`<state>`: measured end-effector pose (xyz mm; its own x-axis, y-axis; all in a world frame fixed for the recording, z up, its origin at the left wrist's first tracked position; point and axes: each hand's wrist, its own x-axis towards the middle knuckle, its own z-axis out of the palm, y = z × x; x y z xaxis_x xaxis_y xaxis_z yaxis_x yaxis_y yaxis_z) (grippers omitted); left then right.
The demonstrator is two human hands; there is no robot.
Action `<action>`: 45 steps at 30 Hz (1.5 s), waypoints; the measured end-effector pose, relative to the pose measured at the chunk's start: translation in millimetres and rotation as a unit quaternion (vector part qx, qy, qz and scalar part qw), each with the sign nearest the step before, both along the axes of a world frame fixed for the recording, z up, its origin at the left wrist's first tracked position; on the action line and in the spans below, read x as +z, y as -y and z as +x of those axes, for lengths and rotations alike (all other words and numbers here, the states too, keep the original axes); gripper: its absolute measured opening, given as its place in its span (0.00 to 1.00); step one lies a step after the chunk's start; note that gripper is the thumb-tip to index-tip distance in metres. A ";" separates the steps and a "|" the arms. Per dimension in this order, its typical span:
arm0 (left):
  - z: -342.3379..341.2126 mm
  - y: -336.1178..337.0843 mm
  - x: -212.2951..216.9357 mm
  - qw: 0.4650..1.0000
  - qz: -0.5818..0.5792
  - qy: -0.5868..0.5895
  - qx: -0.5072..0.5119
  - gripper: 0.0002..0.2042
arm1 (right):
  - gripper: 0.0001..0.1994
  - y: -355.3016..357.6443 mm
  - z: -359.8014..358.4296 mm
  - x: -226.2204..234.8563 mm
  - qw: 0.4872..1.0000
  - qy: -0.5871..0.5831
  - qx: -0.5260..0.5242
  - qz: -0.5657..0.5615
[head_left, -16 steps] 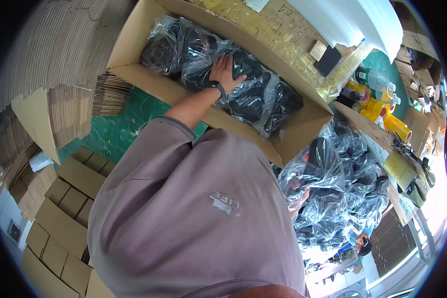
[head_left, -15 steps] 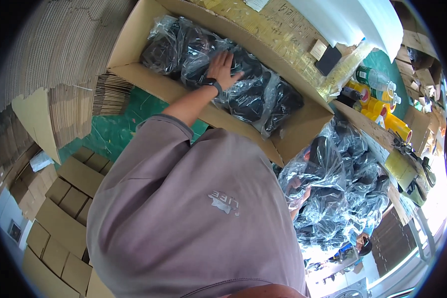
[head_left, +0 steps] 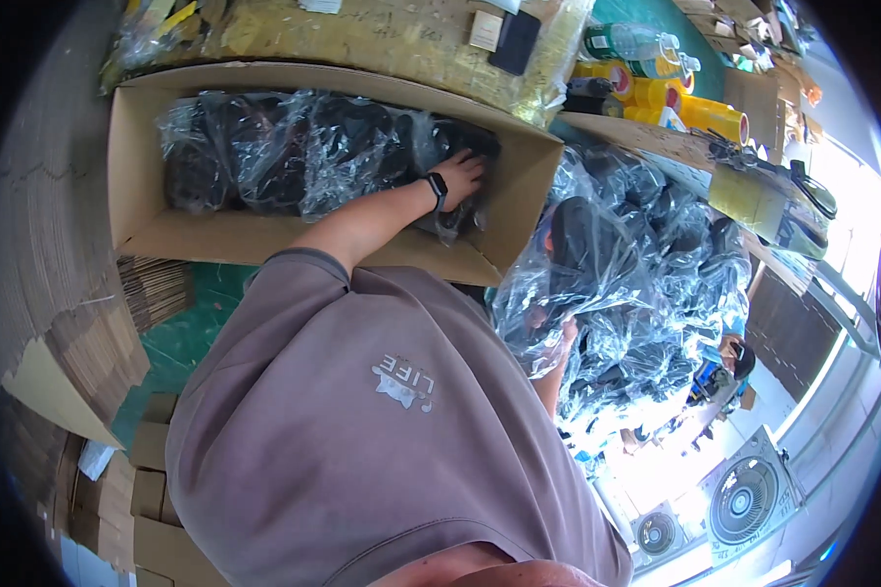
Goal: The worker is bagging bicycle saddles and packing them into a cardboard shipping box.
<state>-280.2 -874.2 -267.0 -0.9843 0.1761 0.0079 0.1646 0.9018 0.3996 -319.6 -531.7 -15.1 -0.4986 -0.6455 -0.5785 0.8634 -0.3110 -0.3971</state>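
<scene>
A long open cardboard box (head_left: pixel 529 201) holds a row of dark items in clear plastic bags (head_left: pixel 264 161). My left hand (head_left: pixel 457 180), with a black watch on its wrist, reaches into the box's right end. Its fingers are spread and lie on top of the last bag there. To the right of the box, my right hand (head_left: pixel 567 338) is partly hidden behind clear film. It grips a clear plastic bag (head_left: pixel 529 293) with a long black item inside, shaped like a shoe sole. Behind that bag rises a large heap of similar bagged dark items (head_left: pixel 656 254).
A worktable (head_left: pixel 362 39) runs behind the box, with a dark phone (head_left: pixel 515 43) on it. Plastic bottles (head_left: pixel 628 42) and yellow tape rolls (head_left: pixel 712 115) stand at the upper right. Flattened cardboard (head_left: pixel 49 225) is stacked at left; closed cartons (head_left: pixel 152 450) lie below it.
My left hand has moved from the middle bags to the bag at the box's right end. The view has turned, and more of the right-hand bag now shows.
</scene>
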 end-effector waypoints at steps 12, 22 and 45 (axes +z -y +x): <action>11.5 41.0 19.7 0.982 -0.091 0.094 -0.139 0.16 | 0.23 41.8 -39.2 79.1 0.857 -0.215 0.340 0.323; 25.4 50.3 -18.4 0.997 0.037 0.011 -0.071 0.09 | 0.26 237.8 -67.6 0.3 0.185 -0.570 0.687 0.411; 86.4 63.0 17.6 0.985 0.099 -0.089 0.110 0.27 | 0.54 191.6 -29.1 -244.1 0.423 -0.660 0.431 0.446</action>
<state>-193.8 -937.2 -249.4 -0.9784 -0.0643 0.1967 0.0569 0.8304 0.5543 -348.7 -723.3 -259.2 -0.5691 -0.7348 -0.3690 -0.6547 0.6765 -0.3373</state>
